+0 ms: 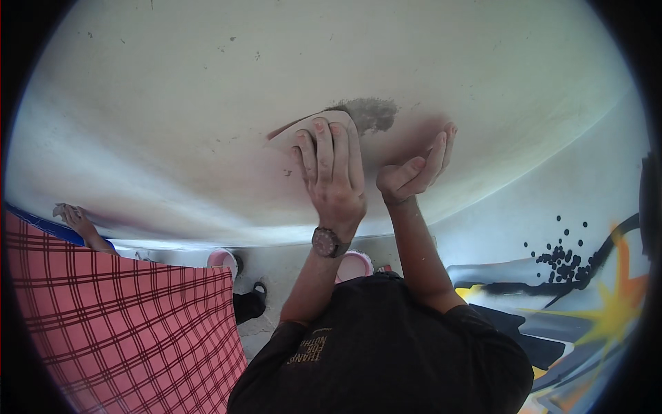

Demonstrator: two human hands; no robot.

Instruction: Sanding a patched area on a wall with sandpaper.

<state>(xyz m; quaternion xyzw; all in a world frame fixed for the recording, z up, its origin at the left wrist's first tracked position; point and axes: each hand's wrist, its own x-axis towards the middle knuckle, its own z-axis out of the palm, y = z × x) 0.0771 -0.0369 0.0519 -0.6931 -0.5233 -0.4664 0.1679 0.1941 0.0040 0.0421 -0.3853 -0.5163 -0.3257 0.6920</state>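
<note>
My left hand [332, 165], dusty and with a dark watch on its wrist, presses a thin pale sheet that looks like sandpaper [350, 119] flat to the whitish wall [207, 103]. The fingers lie over the sheet, and its dark edge shows at the left. Just beyond the fingertips, a dark grey patch [372, 114] marks the wall. My right hand [422, 165] is to the right of it, palm turned up and fingers loosely curved, with nothing seen in it. It is close to the wall; whether it touches cannot be made out.
At the left, a co-worker's hand [77, 219] rests on the same wall with a greyish piece under it. Red checked cloth [124, 303] fills the lower left. Two pink buckets [355, 265] and a sandalled foot [259, 290] are below. A painted wall [572, 276] is on the right.
</note>
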